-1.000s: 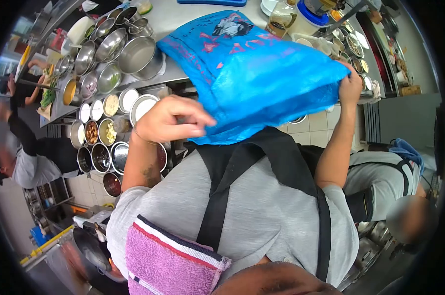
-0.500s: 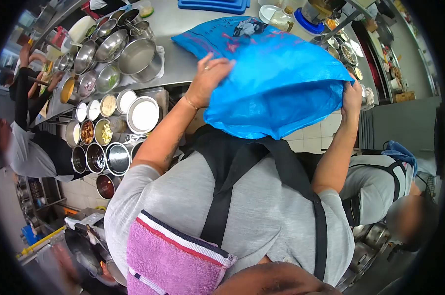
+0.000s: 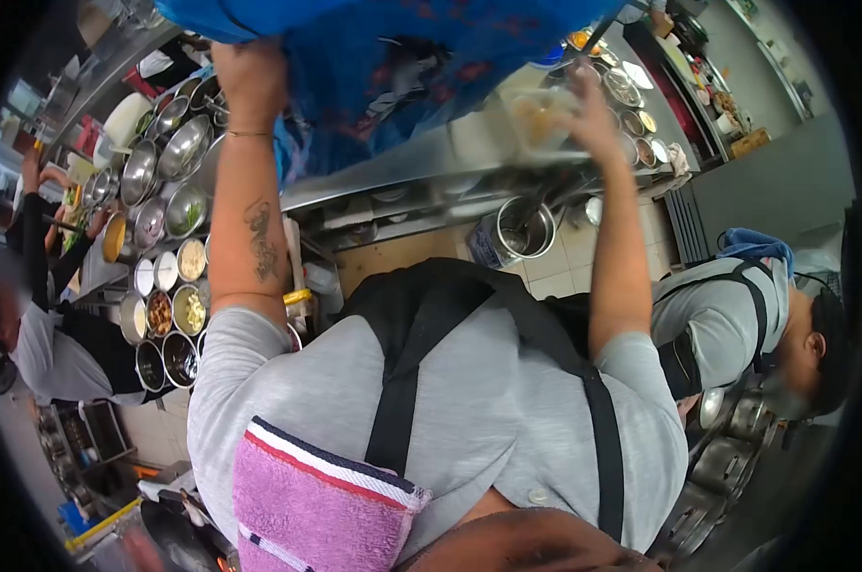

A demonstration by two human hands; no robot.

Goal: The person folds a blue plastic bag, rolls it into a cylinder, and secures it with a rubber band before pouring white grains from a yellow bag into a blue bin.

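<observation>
A large blue plastic bag (image 3: 354,105), with red printing and a black-and-white patch on it, hangs at the top of the head view and runs out of the frame. My left hand (image 3: 250,81) is closed on its left side and holds it up; the fingertips are hidden. My right hand (image 3: 591,119) is apart from the bag, to its right, over the counter edge. It is blurred, but its fingers look stretched out and nothing shows in them. Near those fingers is a blurred clear container (image 3: 537,119) with yellowish contents.
Metal bowls (image 3: 185,148) and food pots (image 3: 192,257) crowd the left. Below the steel counter (image 3: 402,157) stands a metal pot (image 3: 526,229). One co-worker (image 3: 59,315) is at the left, another (image 3: 736,334) at the right. More food containers (image 3: 623,88) line the right side.
The bag has gone up and to the left, raised by my left hand. My right hand has let go of the bag's rim and moved up and left.
</observation>
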